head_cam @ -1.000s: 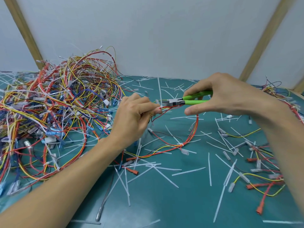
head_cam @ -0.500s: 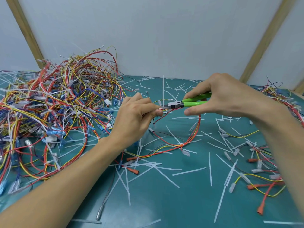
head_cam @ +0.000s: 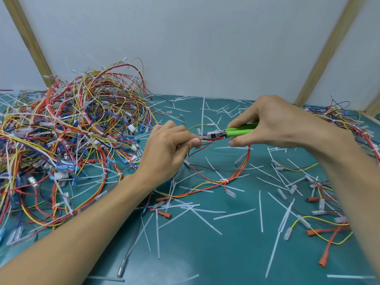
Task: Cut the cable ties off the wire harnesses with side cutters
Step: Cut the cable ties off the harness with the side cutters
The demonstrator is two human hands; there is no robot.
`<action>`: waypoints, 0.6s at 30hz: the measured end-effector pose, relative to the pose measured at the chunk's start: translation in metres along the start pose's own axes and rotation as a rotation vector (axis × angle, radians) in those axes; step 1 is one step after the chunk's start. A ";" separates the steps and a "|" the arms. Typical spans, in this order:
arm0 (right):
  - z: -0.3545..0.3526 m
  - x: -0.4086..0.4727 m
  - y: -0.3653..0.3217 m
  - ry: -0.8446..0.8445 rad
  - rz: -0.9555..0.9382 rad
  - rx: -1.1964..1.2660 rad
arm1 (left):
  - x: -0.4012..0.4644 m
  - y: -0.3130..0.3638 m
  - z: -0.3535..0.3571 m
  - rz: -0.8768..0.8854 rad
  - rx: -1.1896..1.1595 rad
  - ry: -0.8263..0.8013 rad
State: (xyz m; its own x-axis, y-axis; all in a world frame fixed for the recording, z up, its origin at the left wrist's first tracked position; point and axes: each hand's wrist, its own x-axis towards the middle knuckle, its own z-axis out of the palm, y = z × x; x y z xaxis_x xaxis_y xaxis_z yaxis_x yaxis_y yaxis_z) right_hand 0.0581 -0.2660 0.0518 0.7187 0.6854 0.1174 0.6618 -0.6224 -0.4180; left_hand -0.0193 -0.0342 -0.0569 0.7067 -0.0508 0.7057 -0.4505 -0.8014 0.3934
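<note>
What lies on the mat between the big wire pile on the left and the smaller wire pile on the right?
Head view: the held wire harness loops there on the green mat, among scattered cut cable ties.

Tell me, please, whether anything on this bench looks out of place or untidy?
Cut white tie strips lie scattered all over the green mat, and the wire harnesses at the left form one tangled heap. That fits tie cutting; nothing looks damaged. The side cutters sit normally in the right hand.
</note>
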 end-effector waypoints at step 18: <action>0.003 0.000 0.002 0.000 -0.008 0.014 | 0.000 0.000 0.001 -0.002 -0.007 0.001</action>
State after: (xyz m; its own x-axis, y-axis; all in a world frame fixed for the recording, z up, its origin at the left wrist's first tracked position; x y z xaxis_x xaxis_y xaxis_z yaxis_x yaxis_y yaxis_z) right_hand 0.0589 -0.2659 0.0480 0.7136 0.6900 0.1210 0.6642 -0.6116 -0.4299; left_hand -0.0188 -0.0348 -0.0579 0.7071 -0.0483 0.7055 -0.4529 -0.7971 0.3993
